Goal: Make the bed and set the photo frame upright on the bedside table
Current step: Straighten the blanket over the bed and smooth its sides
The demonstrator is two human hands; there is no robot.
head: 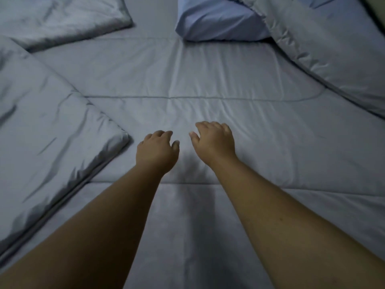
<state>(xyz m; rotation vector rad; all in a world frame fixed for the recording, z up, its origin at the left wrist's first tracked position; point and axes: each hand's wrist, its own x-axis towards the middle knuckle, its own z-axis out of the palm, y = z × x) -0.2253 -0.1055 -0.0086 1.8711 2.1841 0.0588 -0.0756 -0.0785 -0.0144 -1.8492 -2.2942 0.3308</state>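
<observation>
Bed (pixel 208 236): grey-blue sheet fills nearly the whole frame; a smoother, darker band of it runs along the bottom, under both forearms.
Quilt (pixel 208 80): pale grey, stitched in panels, spread flat over the middle of the frame; one long seam crosses it left to right above the hands, and its near edge lies across the lower middle.
Left fold (pixel 52 126): a corner of the quilt is turned back on itself at the left edge of the frame, its shiny edge running down to the lower left; its tip ends just left of the left hand.
Right fold (pixel 333 55): another bunched part of the quilt slopes down the upper right of the frame.
Upper left fold (pixel 62 15): a further rumpled corner of bedding lies in the upper left.
Pillow (pixel 218 19): light blue, top centre, partly tucked under the right fold.
Left hand (pixel 157 150): palm down on the quilt in the centre, grip loose and wide, holding nothing.
Right hand (pixel 214 140): palm down just beside the left, a little higher in the frame, fingers curled forward, grip wide and empty.
Photo frame: nowhere in this view.
</observation>
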